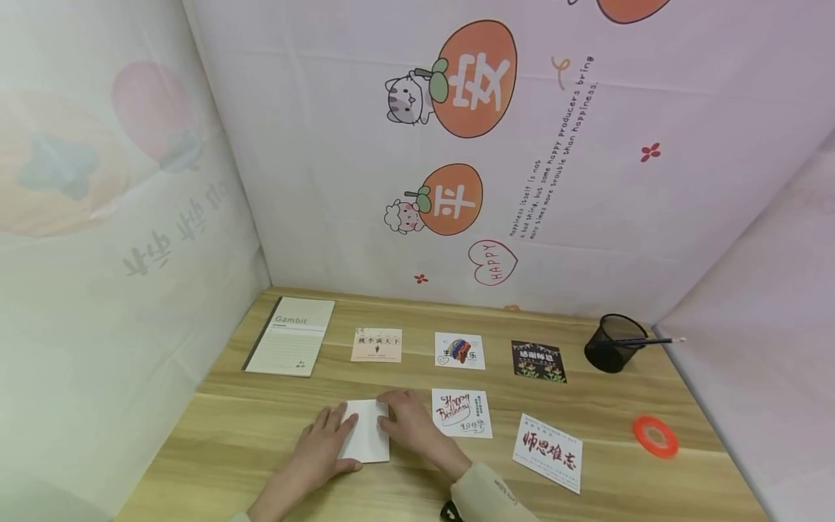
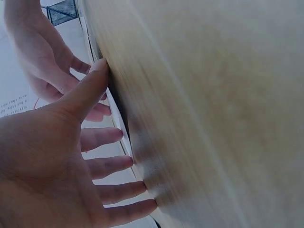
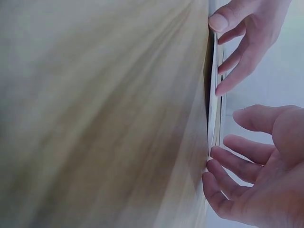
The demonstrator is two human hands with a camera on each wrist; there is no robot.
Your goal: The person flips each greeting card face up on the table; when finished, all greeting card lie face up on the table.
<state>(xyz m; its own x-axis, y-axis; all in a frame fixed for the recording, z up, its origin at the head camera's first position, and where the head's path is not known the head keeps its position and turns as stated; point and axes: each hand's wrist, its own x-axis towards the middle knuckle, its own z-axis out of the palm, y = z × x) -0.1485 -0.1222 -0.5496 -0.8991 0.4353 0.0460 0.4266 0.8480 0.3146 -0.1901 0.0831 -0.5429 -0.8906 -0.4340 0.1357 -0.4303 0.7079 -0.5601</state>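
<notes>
A blank white square of paper lies on the wooden table in front of the person. At its left side rests my left hand, fingers spread along the edge and thumb by the near corner. My right hand touches the paper's far right corner with its fingertips. In the left wrist view the left hand has nearly straight fingers, their tips down at the table. The right wrist view shows the right hand with loosely bent fingers and the thumb held apart from them.
Printed cards surround the work: a Happy Birthday card, a card with red characters, a dark card and others behind. A Gambit notepad lies back left. At right are a mesh pen cup and red tape roll.
</notes>
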